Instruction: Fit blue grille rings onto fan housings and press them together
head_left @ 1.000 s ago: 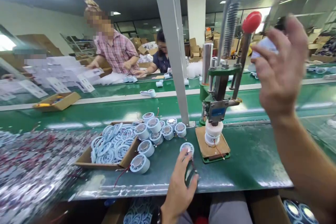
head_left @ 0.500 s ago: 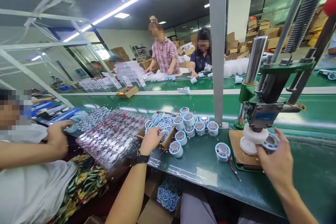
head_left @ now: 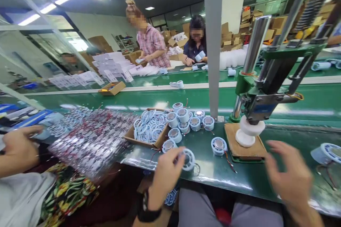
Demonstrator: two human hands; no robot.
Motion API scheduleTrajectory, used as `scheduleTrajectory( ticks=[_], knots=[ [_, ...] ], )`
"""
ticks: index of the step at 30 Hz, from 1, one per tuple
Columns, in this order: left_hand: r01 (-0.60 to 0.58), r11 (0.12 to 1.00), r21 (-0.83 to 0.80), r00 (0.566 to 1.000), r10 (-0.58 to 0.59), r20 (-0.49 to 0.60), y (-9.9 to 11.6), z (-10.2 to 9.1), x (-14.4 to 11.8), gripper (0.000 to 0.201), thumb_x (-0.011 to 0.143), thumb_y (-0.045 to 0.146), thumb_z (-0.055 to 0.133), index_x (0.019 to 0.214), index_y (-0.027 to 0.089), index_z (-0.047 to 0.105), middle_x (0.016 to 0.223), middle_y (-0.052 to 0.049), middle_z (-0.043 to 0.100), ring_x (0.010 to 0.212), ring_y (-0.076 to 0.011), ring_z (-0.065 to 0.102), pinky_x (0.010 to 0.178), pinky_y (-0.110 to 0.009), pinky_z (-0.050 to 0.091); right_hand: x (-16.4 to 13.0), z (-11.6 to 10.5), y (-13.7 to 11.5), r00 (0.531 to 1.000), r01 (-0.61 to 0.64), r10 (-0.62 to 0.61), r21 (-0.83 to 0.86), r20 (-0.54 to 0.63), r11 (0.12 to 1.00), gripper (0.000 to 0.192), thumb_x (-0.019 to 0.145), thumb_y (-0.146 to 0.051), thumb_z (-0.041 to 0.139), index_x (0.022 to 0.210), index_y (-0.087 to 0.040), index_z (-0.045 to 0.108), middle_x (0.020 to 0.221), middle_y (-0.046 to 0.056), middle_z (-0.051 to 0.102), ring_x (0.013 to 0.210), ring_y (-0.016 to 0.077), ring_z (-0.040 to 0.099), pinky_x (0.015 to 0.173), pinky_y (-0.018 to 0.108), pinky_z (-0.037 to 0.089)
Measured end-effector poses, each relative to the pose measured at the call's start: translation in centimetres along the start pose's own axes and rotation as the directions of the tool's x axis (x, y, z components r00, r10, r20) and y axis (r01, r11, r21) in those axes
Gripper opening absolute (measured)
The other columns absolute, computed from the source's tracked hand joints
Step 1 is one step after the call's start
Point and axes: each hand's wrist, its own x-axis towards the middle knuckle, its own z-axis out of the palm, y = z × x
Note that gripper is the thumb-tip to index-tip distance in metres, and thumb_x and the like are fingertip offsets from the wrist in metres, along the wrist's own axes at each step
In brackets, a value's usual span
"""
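My left hand (head_left: 169, 168) pinches a light-blue plastic ring (head_left: 188, 159) with spokes, above the front of the green table. Just behind it is a light-blue round motor housing (head_left: 169, 145) with a metal disc on top. My right hand (head_left: 290, 173), slightly blurred, has its fingers apart and holds nothing, in front and to the right of the hand press (head_left: 261, 108). White round pads (head_left: 245, 138) sit under the press ram on a brown board. A single housing (head_left: 219, 146) with trailing wires stands left of the press; another housing (head_left: 326, 153) stands at far right.
A cardboard box (head_left: 128, 138) of light-blue rings stands left of several grouped housings (head_left: 183, 115). Farther left lies a sheet of wired parts (head_left: 93, 138) beside a co-worker's hand (head_left: 20, 149). A grey post (head_left: 214, 42) rises behind the housings. Two people work across the green conveyor (head_left: 149, 95).
My left hand has come from the ring box toward me, with a ring in its fingers. My right hand has let go of a housing, which now stands at far right. The view has shifted right.
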Motion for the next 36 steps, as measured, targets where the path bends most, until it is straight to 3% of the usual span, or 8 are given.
scheduleTrajectory(
  ticks=[3, 7, 12, 16, 19, 23, 29, 36],
  knots=[
    [-0.118, 0.991, -0.067, 0.989, 0.123, 0.079, 2.9, 4.1, -2.3, 0.031, 0.094, 0.022, 0.051, 0.108, 0.021, 0.079, 0.091, -0.008, 0.076, 0.084, -0.0235, 0.071, 0.078, -0.036, 0.06, 0.0, 3.9, -3.2, 0.974, 0.163, -0.169, 0.054, 0.151, 0.985, 0.035, 0.096, -0.017, 0.05, 0.129, -0.017, 0.063, 0.136, 0.021, 0.059, 0.124, 0.0369, 0.061, 0.096, 0.053, 0.059],
    [-0.111, 0.992, -0.051, 0.992, 0.114, 0.05, 3.6, 6.3, -3.6, 0.039, 0.098, 0.023, 0.046, 0.128, 0.014, 0.069, 0.114, -0.017, 0.072, 0.105, -0.0307, 0.067, 0.091, -0.05, 0.058, 0.1, 7.8, -5.2, 0.945, 0.172, -0.187, 0.08, 0.269, 0.982, 0.036, 0.089, -0.008, 0.053, 0.122, -0.015, 0.067, 0.13, 0.022, 0.064, 0.118, 0.036, 0.066, 0.094, 0.053, 0.061],
    [-0.017, 0.999, -0.035, 0.999, 0.015, -0.052, 3.5, 6.7, -5.6, 0.041, 0.088, 0.03, 0.068, 0.125, 0.013, 0.066, 0.123, -0.02, 0.069, 0.117, -0.0399, 0.062, 0.097, -0.063, 0.052, -2.8, 6.0, -5.2, 0.953, 0.112, -0.152, 0.16, 0.262, 0.981, 0.042, 0.09, -0.013, 0.056, 0.132, -0.02, 0.059, 0.128, 0.017, 0.067, 0.115, 0.0301, 0.069, 0.092, 0.046, 0.064],
    [0.028, 0.981, -0.19, 0.999, -0.035, -0.031, 4.6, 5.6, -5.5, 0.045, 0.09, 0.026, 0.065, 0.133, 0.016, 0.056, 0.122, -0.017, 0.072, 0.109, -0.0322, 0.07, 0.094, -0.051, 0.059, -5.3, 4.9, -5.5, 0.982, -0.019, -0.028, 0.241, 0.188, 0.97, 0.05, 0.09, -0.016, 0.059, 0.139, -0.021, 0.052, 0.125, 0.015, 0.069, 0.114, 0.0274, 0.071, 0.092, 0.041, 0.064],
    [-0.111, 0.941, -0.32, 0.988, 0.139, 0.068, 6.5, 4.4, -4.7, 0.064, 0.09, 0.023, 0.066, 0.149, 0.021, 0.04, 0.133, -0.014, 0.069, 0.118, -0.0285, 0.068, 0.1, -0.045, 0.057, -6.0, 5.4, -5.8, 0.989, -0.071, 0.035, 0.248, 0.147, 0.966, 0.055, 0.086, -0.014, 0.058, 0.14, -0.021, 0.05, 0.121, 0.013, 0.072, 0.11, 0.0265, 0.073, 0.091, 0.04, 0.064],
    [-0.239, 0.917, -0.32, 0.94, 0.301, 0.16, 8.9, 4.3, -3.5, 0.072, 0.084, 0.01, 0.065, 0.151, 0.02, 0.04, 0.14, -0.015, 0.065, 0.127, -0.0309, 0.061, 0.106, -0.048, 0.053, -6.3, 6.0, -5.9, 0.993, -0.083, 0.062, 0.223, 0.099, 0.971, 0.056, 0.087, -0.017, 0.059, 0.142, -0.02, 0.048, 0.118, 0.013, 0.073, 0.105, 0.0267, 0.075, 0.087, 0.039, 0.065],
    [-0.062, 0.936, -0.346, 0.953, 0.159, 0.258, 9.5, 4.9, -2.9, 0.071, 0.079, 0.007, 0.065, 0.146, 0.018, 0.047, 0.131, -0.015, 0.069, 0.122, -0.0312, 0.064, 0.106, -0.052, 0.053, -6.6, 6.3, -6.2, 0.997, -0.074, 0.071, 0.208, 0.024, 0.975, 0.05, 0.095, -0.028, 0.062, 0.142, -0.019, 0.047, 0.113, 0.013, 0.073, 0.101, 0.0268, 0.075, 0.08, 0.038, 0.066],
    [0.095, 0.879, -0.466, 0.967, 0.03, 0.254, 9.5, 5.6, -3.9, 0.064, 0.076, 0.008, 0.063, 0.138, 0.021, 0.054, 0.134, -0.013, 0.066, 0.126, -0.0312, 0.062, 0.107, -0.052, 0.051, -6.8, 6.7, -6.3, 0.996, -0.083, 0.086, 0.202, -0.005, 0.976, 0.06, 0.095, -0.032, 0.064, 0.149, -0.021, 0.041, 0.11, 0.013, 0.072, 0.094, 0.0261, 0.074, 0.076, 0.038, 0.065]
  ],
)
